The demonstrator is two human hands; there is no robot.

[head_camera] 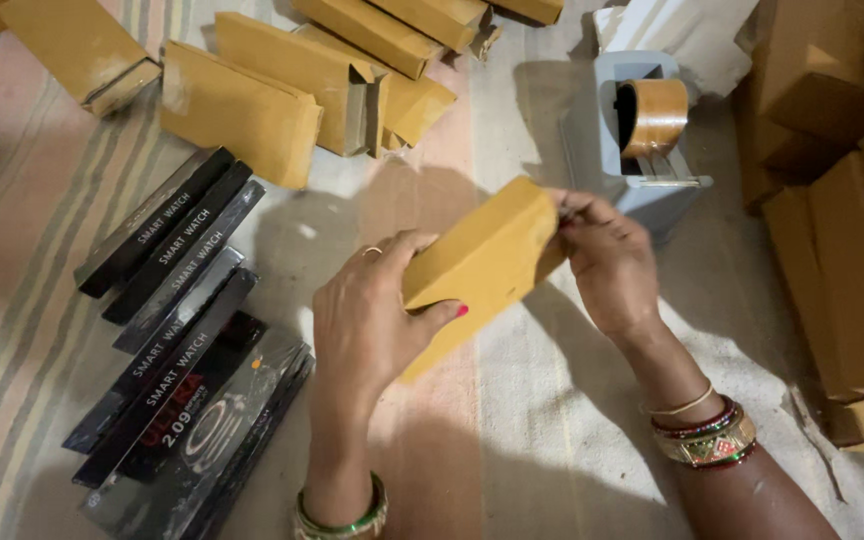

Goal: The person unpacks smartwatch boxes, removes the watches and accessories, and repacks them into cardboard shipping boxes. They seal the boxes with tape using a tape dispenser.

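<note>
I see a brown box (pixel 482 265) at frame centre | left hand (pixel 367 320) clasps its lower-left end | right hand (pixel 607 260) pinches its upper-right end | tape dispenser (pixel 642 135) just above | black boxes (pixel 177 330) lower left

Your open lane is the bare striped cloth (pixel 542 430) between your forearms. Black boxes (pixel 177 330) block the left, stacked cartons (pixel 852 250) the right. Tape dispenser (pixel 642 140) and flat envelopes (pixel 282 90) close off the far side.
</note>
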